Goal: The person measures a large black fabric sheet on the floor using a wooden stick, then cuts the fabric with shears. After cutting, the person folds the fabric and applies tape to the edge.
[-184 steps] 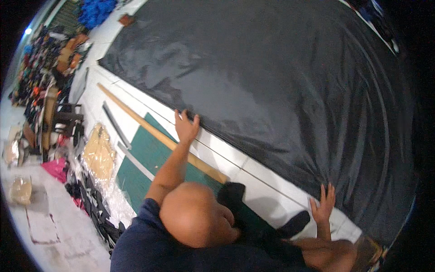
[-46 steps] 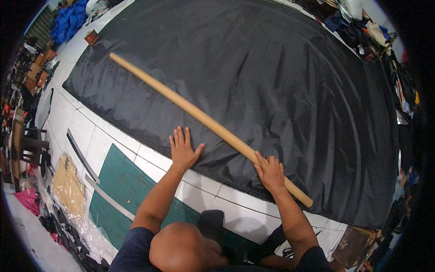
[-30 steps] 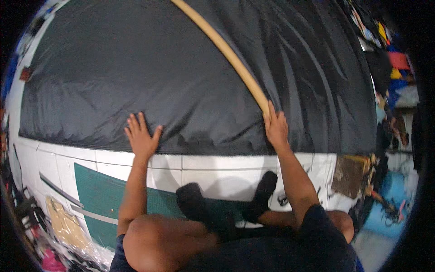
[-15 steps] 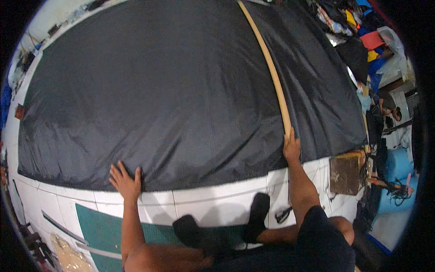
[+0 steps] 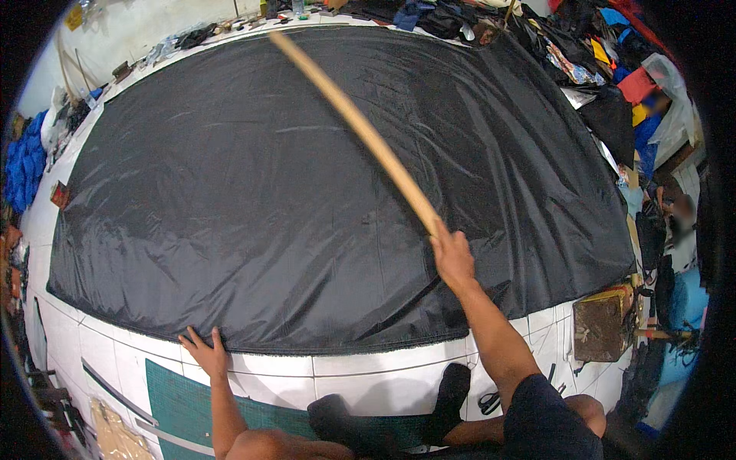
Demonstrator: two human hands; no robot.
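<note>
Right arm: stretched forward, bare below a dark sleeve.
Right hand (image 5: 454,257): fingers wrapped around the near end of a long, tan, cylindrical pole (image 5: 356,123).
Left hand (image 5: 207,356): back upward; fingers spread, tips at the near edge of a wide, glossy black fabric sheet (image 5: 222,199).
Pole: over the sheet, slanting away leftward.
Sheet: across white tiled floor (image 5: 368,387).

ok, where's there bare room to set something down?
Widest: black cloth left of the pole. Narrower: white tiles between cloth and green mat, left of the feet. Crowded: piles along the right edge; scissors beside the right foot.
</note>
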